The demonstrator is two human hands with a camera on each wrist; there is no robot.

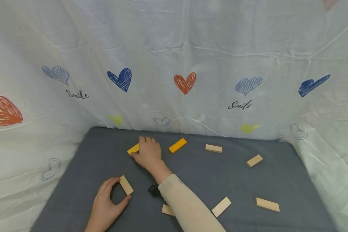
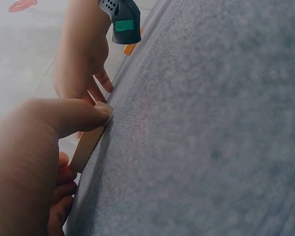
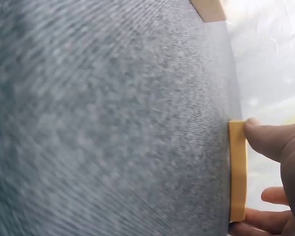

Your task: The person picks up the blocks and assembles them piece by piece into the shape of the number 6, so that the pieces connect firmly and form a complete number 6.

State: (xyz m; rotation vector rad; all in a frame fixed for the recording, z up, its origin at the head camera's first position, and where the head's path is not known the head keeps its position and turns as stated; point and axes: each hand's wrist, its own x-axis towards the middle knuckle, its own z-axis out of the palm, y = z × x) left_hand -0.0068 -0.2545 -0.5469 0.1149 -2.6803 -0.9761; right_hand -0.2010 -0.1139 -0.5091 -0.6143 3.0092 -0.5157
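My left hand (image 1: 105, 204) holds a plain wooden block (image 1: 126, 185) by its two ends, thumb at the near end and fingers at the far one. In the left wrist view the thumb rests on one end of this block (image 2: 88, 145), low over the grey cloth. Farther back, my right hand (image 1: 149, 153) reaches over a yellow block (image 1: 134, 148) and partly hides it. The right wrist view has the thumb at one end of the yellow block (image 3: 238, 169) and fingertips at the other. The block lies along the cloth there.
An orange block (image 1: 178, 145) lies right of my right hand. Several plain blocks are spread over the grey cloth (image 1: 197, 174), one (image 1: 168, 210) partly under the right sleeve (image 1: 191, 206). A dark device (image 1: 154, 190) sits at the right wrist. A white heart-print curtain (image 1: 150, 103) hangs behind.
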